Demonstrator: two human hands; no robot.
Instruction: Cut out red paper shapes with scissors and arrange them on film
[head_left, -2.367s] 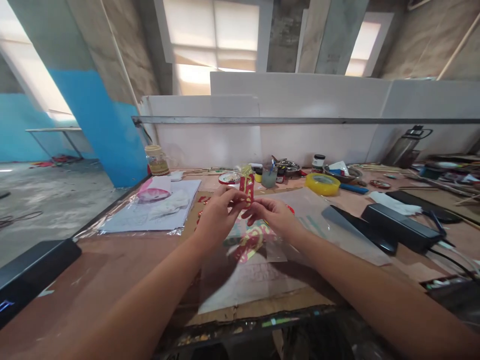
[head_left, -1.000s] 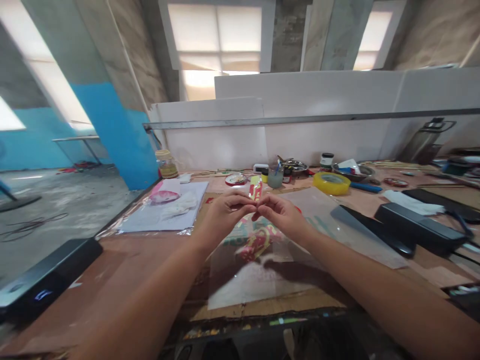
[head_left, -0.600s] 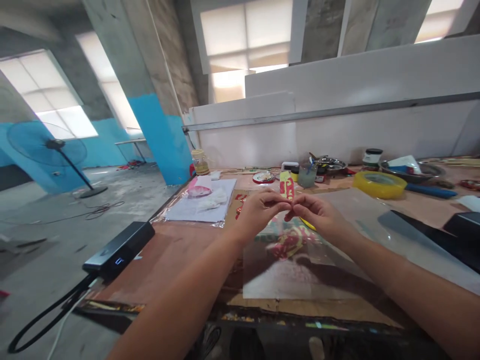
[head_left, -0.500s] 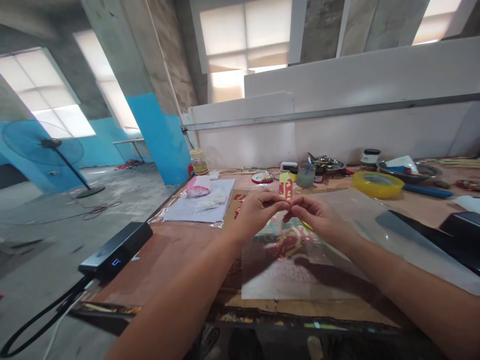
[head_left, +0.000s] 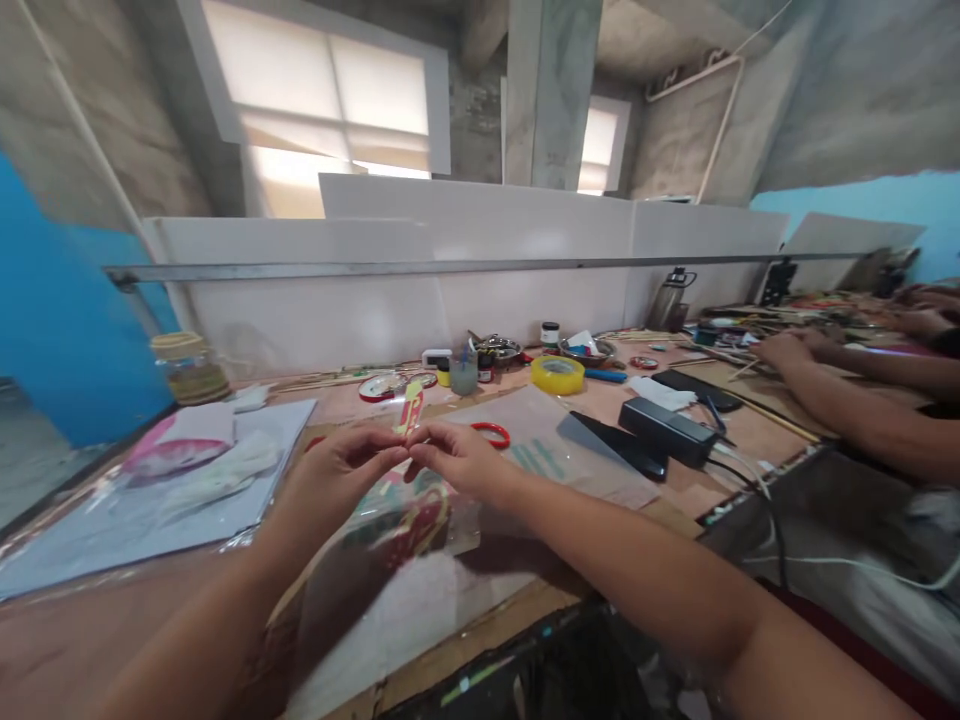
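Note:
My left hand and my right hand meet above the table, thumbs and fingertips pinched together. Between them they hold the lower end of a small red and yellow patterned strip, which stands upright over the fingers. Its material I cannot make out. Beneath the hands lies a translucent sheet bearing a larger red and yellow patterned piece, partly shaded. Just beyond my right hand, a red ring-shaped handle rests on the sheet.
White papers and a jar stand left. Behind are a cloudy cup, a yellow tape roll and metal bowls. A black power bank with cables lies right. Another person's hand works at the far right.
The view has swung to the right, bringing another person's arms and the flask into sight and the fan out of it. Both hands still pinch the patterned strip; the red ring handle now shows.

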